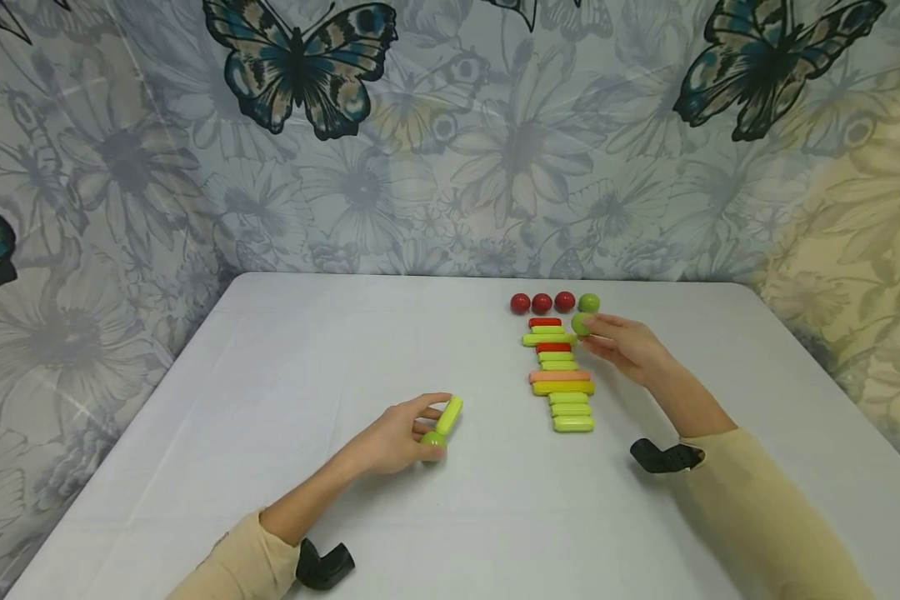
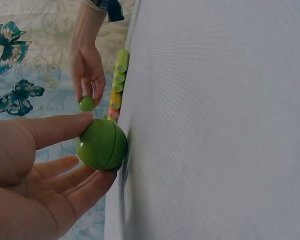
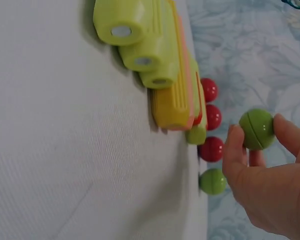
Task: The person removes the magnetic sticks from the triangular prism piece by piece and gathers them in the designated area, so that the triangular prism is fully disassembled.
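Note:
My left hand (image 1: 397, 435) pinches a green ball (image 2: 102, 145) between thumb and fingers, low above the white table. A short yellow-green magnetic rod (image 1: 450, 415) extends from that ball, near the fingertips. Over at the right, my right hand (image 1: 630, 343) holds another green ball (image 3: 257, 129) by its fingertips, raised a little near the far end of a column of rods (image 1: 561, 387). Those rods lie side by side in yellow-green, yellow, orange and red; silvery discs show on some ends in the right wrist view.
Behind the column, three red balls (image 1: 542, 303) and one green ball (image 1: 588, 302) form a row near the table's far edge. The white table (image 1: 307, 350) meets a wall (image 1: 420, 192) patterned with flowers and butterflies. Black wrist mounts (image 1: 663, 457) stick out at both sleeves.

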The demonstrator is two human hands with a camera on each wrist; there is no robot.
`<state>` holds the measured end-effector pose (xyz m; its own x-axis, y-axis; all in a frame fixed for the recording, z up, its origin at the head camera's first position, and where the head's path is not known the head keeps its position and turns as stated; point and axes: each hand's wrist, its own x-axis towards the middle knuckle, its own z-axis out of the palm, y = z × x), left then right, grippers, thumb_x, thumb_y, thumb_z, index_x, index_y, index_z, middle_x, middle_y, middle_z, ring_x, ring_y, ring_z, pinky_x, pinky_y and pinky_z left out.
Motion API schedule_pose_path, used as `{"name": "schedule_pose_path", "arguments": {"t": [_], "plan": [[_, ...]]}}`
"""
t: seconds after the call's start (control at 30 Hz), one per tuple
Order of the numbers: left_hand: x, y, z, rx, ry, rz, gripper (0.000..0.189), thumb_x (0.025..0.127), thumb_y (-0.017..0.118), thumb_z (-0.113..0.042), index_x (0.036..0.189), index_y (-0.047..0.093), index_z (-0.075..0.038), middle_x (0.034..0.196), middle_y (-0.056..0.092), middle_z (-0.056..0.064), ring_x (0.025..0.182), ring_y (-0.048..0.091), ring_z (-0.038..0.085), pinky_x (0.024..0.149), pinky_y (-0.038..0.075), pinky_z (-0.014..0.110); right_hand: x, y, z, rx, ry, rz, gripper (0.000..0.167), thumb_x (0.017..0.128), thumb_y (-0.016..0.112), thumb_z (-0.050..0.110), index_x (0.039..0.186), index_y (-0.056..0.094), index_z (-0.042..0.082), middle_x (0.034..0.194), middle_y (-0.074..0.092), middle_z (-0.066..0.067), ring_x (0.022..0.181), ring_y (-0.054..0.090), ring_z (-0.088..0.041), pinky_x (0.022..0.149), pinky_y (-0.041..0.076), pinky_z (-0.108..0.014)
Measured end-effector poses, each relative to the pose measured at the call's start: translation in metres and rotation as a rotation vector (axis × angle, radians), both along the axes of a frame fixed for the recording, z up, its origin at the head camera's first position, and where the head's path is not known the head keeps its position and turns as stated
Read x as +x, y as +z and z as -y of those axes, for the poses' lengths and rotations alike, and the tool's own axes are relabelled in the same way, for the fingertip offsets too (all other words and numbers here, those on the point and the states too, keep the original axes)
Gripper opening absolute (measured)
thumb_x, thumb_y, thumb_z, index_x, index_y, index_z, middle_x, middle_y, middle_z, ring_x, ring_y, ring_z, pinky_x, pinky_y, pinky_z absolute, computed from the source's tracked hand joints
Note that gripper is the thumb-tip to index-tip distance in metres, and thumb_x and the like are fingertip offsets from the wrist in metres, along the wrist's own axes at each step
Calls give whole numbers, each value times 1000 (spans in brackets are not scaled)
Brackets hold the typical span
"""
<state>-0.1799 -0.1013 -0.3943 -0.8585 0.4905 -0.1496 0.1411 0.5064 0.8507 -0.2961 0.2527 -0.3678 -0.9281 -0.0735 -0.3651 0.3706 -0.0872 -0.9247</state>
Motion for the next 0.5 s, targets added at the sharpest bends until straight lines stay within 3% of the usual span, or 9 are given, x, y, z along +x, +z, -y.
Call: {"name": "schedule_pose_path", "arguments": {"t": [0.27,0.37,0.5], "plan": [[-1,-1,0,1,-4,-6,69,84,73,-6,145,39,-12,133,51,19,111,58,31,86,51,36,-11,-3,-20,-48,-76,19,78,90,67,19,150,19,2,100,57,3,87,60,-6,90,47,-21],[-1,-1,0,1,-1,-4,70,84,73,-6,145,38,-12,133,51,18,111,58,31,86,51,36,-15,-4,-28,-84,-109,14,65,90,67,16,143,32,4,88,62,6,84,61,-6,86,49,-20],[0,-2,0,5,-2,-6,70,84,73,-6,145,38,-12,133,51,19,111,58,31,85,51,36,-21,-8,-37,-82,-160,7,35,90,66,12,120,48,8,83,63,7,80,62,-5,85,49,-20]]}}
